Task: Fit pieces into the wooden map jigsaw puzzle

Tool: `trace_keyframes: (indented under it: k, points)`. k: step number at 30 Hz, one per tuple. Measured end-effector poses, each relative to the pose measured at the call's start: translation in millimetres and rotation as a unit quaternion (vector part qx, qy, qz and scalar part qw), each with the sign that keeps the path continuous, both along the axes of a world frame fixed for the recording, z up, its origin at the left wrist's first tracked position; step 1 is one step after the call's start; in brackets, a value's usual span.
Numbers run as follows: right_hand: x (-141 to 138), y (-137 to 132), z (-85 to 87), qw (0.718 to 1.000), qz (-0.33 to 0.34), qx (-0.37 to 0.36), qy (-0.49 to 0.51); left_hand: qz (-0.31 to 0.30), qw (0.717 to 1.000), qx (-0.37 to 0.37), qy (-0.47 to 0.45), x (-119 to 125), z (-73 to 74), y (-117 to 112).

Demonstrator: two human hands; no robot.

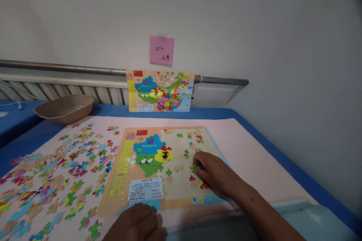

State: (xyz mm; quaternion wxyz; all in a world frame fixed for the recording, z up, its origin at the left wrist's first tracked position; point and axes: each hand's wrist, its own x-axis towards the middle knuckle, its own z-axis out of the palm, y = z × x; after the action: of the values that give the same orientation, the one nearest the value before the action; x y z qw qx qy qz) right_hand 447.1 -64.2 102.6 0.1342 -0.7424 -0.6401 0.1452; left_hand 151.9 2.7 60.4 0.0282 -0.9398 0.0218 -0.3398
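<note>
A partly filled jigsaw puzzle board [175, 192] lies on the table, its left side joined into a map and its right side mostly bare backing with several loose pieces. Over that right side is my right hand [210, 171], fingers pinched together, with the edge of a small green puzzle piece [194, 167] showing at the fingertips. A red and yellow piece [202, 185] lies just under this hand. At the board's front edge rests my left hand [137, 223], its fingers curled; whatever they may hold is hidden.
Many loose puzzle pieces [76, 185] spread across the pink tabletop [254, 158] at the left. A brown basin [65, 109] stands at the back left. A printed reference map [161, 91] hangs from the metal rail [220, 80], below a pink note [162, 50] on the wall.
</note>
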Motion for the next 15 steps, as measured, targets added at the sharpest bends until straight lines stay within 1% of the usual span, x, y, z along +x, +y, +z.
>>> trace_keyframes:
  k: [2, 4, 7, 9, 11, 15]
  points:
    - [-4.7, 0.7, 2.0, 1.000, -0.011, 0.003, 0.028, -0.001, 1.000, 0.004, -0.008, 0.9, -0.2, 0.6]
    - [-9.2, 1.3, 3.5, 0.996, -0.023, 0.015, 0.081, 0.005, 1.000, -0.001, -0.011, 1.7, -0.6, 0.6]
    - [-16.0, 1.6, 2.5, 0.984, -0.033, 0.035, 0.174, 0.012, 1.000, -0.001, -0.016, 2.5, -1.3, -0.1]
    - [-20.4, 1.5, 0.1, 0.975, -0.037, 0.033, 0.216, 0.012, 1.000, 0.001, -0.021, 2.5, -1.6, -0.4]
    - [-24.4, 1.2, -2.3, 0.971, -0.037, 0.023, 0.237, 0.012, 1.000, -0.006, -0.014, 1.9, -1.7, -0.4]
    - [-30.3, 0.9, -4.9, 0.972, -0.031, 0.009, 0.234, 0.005, 1.000, -0.012, -0.001, 0.1, -3.5, 0.2]
